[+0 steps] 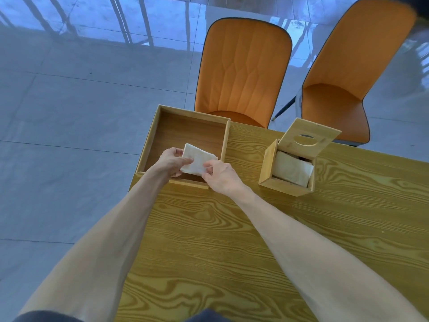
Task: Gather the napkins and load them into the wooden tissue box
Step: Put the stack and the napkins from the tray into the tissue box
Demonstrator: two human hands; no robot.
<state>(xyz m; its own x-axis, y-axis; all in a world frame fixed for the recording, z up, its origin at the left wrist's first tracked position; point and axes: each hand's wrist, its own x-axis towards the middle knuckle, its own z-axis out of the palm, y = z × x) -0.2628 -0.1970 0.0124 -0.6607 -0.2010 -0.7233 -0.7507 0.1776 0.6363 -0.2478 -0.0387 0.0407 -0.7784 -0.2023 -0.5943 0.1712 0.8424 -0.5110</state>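
Observation:
A folded white napkin stack [199,159] is held over the near part of a shallow wooden tray [162,126] at the table's far left corner. My left hand [173,161] grips its left edge and my right hand [221,176] pinches its near right corner. To the right stands the square wooden tissue box [282,189], its hinged lid [308,135] with an oval slot tipped open. White napkins [293,171] lie inside it.
The wood-grain table [232,240] spreads toward me. Two orange chairs [243,70] [348,84] stand beyond its far edge. Grey tiled floor [69,112] lies to the left of the table.

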